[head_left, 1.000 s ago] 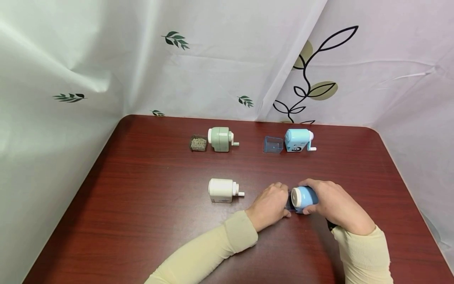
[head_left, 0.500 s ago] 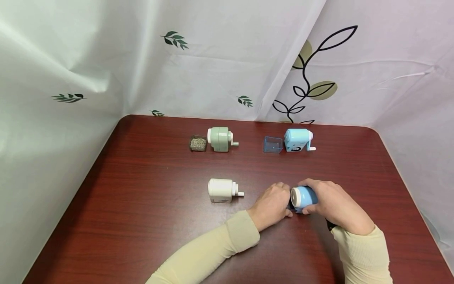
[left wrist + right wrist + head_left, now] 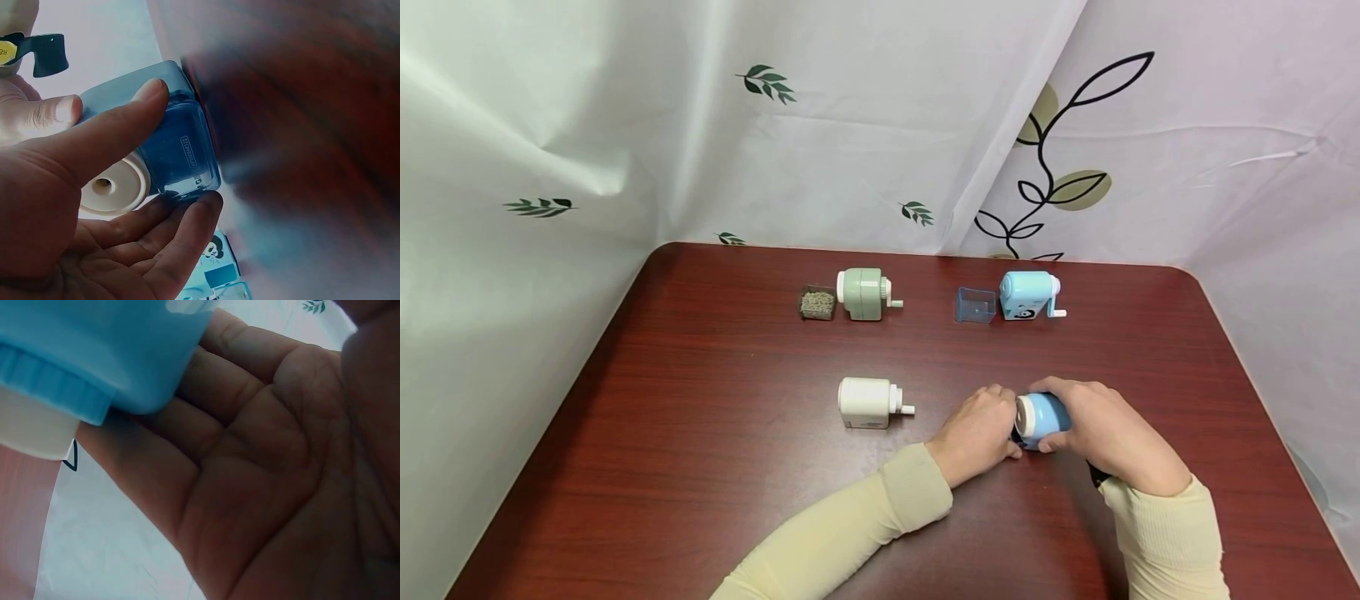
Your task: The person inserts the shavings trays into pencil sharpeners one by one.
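Observation:
A blue pencil sharpener [image 3: 1048, 417] with a white front ring stands on the table's right side. My right hand [image 3: 1116, 429] grips its body from the right, thumb on the near side and fingers on the far side. In the left wrist view, the sharpener's clear blue shavings drawer [image 3: 181, 147] sits at the opening below the ring. My left hand [image 3: 973, 435] holds this drawer between thumb and fingers, close against the body. The right wrist view shows the right fingers [image 3: 206, 394] against the blue casing.
A cream sharpener [image 3: 865, 402] stands left of my hands. Behind are a green sharpener [image 3: 863, 294] beside a drawer of shavings [image 3: 817, 303], and a light blue sharpener [image 3: 1026, 294] beside a clear blue drawer [image 3: 976, 306]. White curtains [image 3: 850, 167] border the table [image 3: 700, 375].
My left hand has moved slightly right, bringing the drawer closer into the blue sharpener. The right hand and the sharpener have stayed put.

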